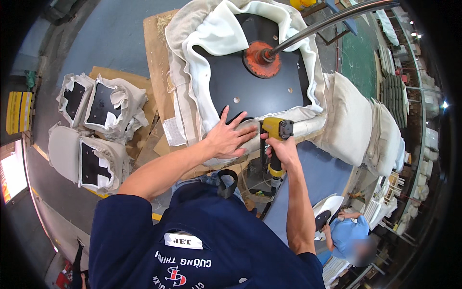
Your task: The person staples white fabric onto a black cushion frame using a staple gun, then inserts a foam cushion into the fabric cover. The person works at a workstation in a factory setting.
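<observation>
Two hands were at the near edge of the upturned seat cushion (182, 79), which lay directly in front of you and served as the landmark for all positions below.

Left hand (231, 138): laid palm down on the cushion's near edge, left of the middle. Your fingers were extended and splayed, not clenched; whether any fingertip pinched the cloth, I could not tell.

Right hand (284, 150): wrapped around the grip of a yellow-and-black air tool (273, 127), fingers curled and grasping it. You held the tool upright at the cushion's near edge, just beside your left fingertips. Contact between its nose and the cloth could not be determined.

Cushion: black panel (226, 84) facing up, small round holes in it, white lining (214, 36) loosely gathered around it, beige cloth outside. A worn orange disc (261, 61) on the end of a metal rod (332, 25) rested upon the panel. A pale label (173, 132) hung at the cushion's near left corner.

Surroundings: several beige cushions (103, 103) sat left of the landmark; more padded pieces (347, 120) leaned in a row to its right. A co-worker in a blue shirt (351, 234) was well apart, nearer and to the right.
</observation>
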Available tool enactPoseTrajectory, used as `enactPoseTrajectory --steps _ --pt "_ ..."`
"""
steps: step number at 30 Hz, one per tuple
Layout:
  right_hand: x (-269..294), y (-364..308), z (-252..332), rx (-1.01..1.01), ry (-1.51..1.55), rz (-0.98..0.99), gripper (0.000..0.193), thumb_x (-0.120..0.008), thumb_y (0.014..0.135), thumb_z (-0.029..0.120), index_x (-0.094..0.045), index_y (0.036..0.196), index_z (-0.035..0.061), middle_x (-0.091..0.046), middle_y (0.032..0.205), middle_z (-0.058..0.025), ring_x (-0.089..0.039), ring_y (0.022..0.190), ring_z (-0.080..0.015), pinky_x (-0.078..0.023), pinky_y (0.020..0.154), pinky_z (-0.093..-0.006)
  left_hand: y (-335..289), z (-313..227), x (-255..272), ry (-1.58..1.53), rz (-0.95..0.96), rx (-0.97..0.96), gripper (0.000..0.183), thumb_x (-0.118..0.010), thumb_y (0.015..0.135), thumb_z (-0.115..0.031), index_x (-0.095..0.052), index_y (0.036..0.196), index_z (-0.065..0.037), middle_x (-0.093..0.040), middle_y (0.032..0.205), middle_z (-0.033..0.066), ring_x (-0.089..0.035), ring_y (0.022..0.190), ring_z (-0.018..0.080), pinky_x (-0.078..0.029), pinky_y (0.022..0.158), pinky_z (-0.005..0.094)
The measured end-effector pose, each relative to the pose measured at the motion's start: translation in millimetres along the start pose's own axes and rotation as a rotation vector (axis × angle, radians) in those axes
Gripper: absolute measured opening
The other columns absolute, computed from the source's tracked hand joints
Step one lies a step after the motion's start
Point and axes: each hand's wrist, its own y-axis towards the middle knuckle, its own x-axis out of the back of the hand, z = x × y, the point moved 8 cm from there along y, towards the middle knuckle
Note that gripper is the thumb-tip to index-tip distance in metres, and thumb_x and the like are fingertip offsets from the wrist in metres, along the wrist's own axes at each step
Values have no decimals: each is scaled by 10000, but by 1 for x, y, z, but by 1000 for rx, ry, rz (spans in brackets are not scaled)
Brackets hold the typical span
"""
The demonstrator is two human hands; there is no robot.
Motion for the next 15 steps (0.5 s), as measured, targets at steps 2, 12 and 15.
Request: enactPoseTrajectory --steps 2,12,15 --pt "-3 -2 2 16 -2 4 211 -654 873 39 -701 1067 -29 -731 941 -58 -615 578 -117 -521 520 -292 1 -1 1 8 14 6 692 -430 1000 -600 -412 1609 -274 -345 1681 -77 -158 1595 359 -60 1180 805" --pt "-6 3 13 -43 -149 6 201 -681 869 67 -708 1048 -20 -705 870 -46 -598 585 -114 -502 527 -302 6 0 1 -66 3 73 683 -452 994 -595 -427 1602 -284 -368 1670 -71 -138 1599 367 -76 1171 803" --pt "-9 9 13 -75 -201 -7 188 -683 861 75 -704 1023 -20 -683 822 -46 -598 576 -118 -499 523 -301 8 -1 1 -55 23 86 687 -457 991 -593 -429 1602 -279 -369 1670 -68 -134 1601 363 -69 1170 804"
